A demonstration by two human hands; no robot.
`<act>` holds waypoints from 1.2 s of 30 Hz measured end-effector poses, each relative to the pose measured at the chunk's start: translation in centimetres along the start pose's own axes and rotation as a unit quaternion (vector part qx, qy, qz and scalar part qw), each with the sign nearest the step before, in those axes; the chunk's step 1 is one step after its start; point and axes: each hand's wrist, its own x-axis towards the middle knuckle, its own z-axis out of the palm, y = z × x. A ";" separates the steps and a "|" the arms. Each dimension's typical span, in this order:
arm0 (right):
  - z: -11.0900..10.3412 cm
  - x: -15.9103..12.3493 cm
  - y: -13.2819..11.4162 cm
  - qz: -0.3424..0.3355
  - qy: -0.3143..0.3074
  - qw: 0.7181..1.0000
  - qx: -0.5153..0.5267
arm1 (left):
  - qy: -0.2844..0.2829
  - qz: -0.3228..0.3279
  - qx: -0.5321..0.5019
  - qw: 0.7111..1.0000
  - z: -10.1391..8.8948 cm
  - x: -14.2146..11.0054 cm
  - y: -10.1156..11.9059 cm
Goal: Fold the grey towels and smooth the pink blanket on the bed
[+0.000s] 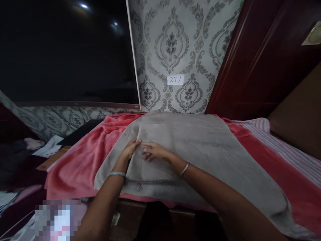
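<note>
Bare forearms point(220, 187) reaching in over the near edge of a red blanket point(82, 157). Spread across its middle, grey cloth point(200, 160), near edge just short of the blanket's own. Left hand point(130, 150) at a ridge of the cloth, toward the blanket's left edge; pinching or merely resting, impossible to tell. Right hand point(155, 150) just beside, index finger extended, others loosely curled, apparently holding nothing. Likeliest trouble: a skewed ridge from uneven tension between 2 hands, or cloth creeping over loose plush from a dragging forearm. Rumpled plush at left; striped cloth point(288, 150) along the right edge. Beyond the far edge, patterned wallpaper point(173, 43), card point(175, 79) marked 277, dark screen point(62, 57) leftward, dark-red panel point(255, 50) rightward.
</note>
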 end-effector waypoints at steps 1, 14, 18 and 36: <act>-1.1 -0.6 0.6 -0.017 0.025 1.000 -0.002 | -0.010 -0.012 -0.009 1.000 0.2 -0.2 -0.1; -12.3 -7.8 8.9 -0.171 0.371 0.912 0.024 | 0.079 -0.050 0.080 0.992 0.3 0.6 1.7; -12.9 -7.9 10.1 -0.181 0.353 0.918 0.022 | 0.077 -0.082 0.089 0.990 -0.2 0.0 1.1; -13.5 -8.1 10.8 -0.199 0.351 0.914 -0.039 | 0.076 -0.042 0.438 0.895 -0.3 -2.3 1.9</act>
